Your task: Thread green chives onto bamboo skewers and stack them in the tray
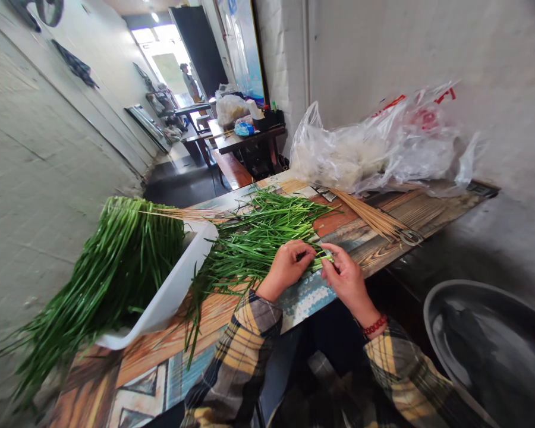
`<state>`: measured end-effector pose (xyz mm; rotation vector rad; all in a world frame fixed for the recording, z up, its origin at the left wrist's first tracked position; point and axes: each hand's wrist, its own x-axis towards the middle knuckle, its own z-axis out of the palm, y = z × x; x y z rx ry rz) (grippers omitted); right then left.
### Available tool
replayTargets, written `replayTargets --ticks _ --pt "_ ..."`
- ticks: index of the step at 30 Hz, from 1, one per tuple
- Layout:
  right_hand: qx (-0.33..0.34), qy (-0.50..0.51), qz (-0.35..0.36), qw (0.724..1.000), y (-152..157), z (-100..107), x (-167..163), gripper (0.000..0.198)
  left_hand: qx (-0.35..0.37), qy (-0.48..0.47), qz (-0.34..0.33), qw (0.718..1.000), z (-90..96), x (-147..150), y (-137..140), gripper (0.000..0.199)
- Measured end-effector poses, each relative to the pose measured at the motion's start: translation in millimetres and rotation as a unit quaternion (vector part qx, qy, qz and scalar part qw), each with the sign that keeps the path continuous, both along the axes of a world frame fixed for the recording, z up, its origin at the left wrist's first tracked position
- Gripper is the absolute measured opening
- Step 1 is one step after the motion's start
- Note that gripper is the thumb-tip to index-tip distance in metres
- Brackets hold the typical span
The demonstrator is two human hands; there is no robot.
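Note:
A loose pile of green garlic chives (267, 229) is spread over the patterned table, pale stem ends toward the right. My left hand (292, 267) rests at the pile's near edge, its fingers curled round a few chives. Close beside it, my right hand (345, 276) closes thumb and fingers on the pale ends of the same chives. To the left, a thick row of chives (125, 261) hangs over the white plastic tray (173, 291). Thin bamboo skewers (178, 214) stick out from the top of that row.
A bundle of bamboo skewers (370, 214) lies on the table (160, 380) at the right. Clear plastic bags (361, 154) stand against the wall behind. A large grey basin (485, 345) is at the lower right. Farther off are another table (245, 139) and a person (189, 83).

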<state>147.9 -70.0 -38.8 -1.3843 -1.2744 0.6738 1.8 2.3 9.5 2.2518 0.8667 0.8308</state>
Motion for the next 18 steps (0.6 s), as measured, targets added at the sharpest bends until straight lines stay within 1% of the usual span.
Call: replayTargets --ticks 4,8,11,14,18 --pt "0.000 0.010 -0.002 1.000 0.9 -1.0 -0.4 0.025 0.011 0.008 -0.009 1.000 0.5 -0.3 0.0 0.016" --pt "-0.001 0.019 -0.005 1.000 1.1 -1.7 -1.2 0.019 0.030 0.033 -0.019 0.999 1.4 -0.2 -1.2 0.018" --pt "-0.004 0.032 0.002 0.999 1.0 -3.2 -1.3 0.019 0.041 0.041 -0.009 0.998 2.6 -0.1 -2.6 0.017" --pt "-0.003 0.047 0.005 0.999 1.0 -4.6 -1.3 0.021 0.035 0.035 -0.004 0.999 3.4 -0.6 -3.5 0.015" --pt "0.001 0.048 0.009 0.999 0.3 -3.6 -1.2 0.022 0.010 0.052 -0.029 0.998 2.1 -1.8 -4.0 0.020"
